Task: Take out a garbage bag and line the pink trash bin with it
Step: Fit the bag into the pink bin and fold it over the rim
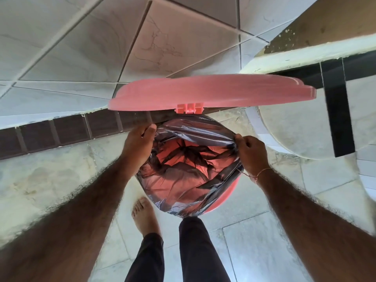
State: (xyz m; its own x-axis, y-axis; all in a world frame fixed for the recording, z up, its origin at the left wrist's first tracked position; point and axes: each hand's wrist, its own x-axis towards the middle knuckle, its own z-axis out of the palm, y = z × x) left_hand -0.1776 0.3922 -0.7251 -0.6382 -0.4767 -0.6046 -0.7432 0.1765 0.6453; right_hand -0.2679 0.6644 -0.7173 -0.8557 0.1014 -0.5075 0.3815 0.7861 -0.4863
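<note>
The pink trash bin [230,200] stands on the floor right in front of my feet, its hinged pink lid [203,92] raised upright at the far side. A thin black garbage bag [183,180] hangs inside the bin, and the pink shows through it. The bag's edge is folded over the near and left rim. My left hand [140,141] grips the bag's edge at the far-left rim. My right hand [252,151] pinches the bag's edge at the right rim, where it is bunched and the pink rim shows below.
A tiled wall with a dark skirting strip [61,133] runs behind the bin. A white rounded fixture [305,123] with a black band stands to the right. My bare left foot [144,214] and dark trouser legs are just below the bin.
</note>
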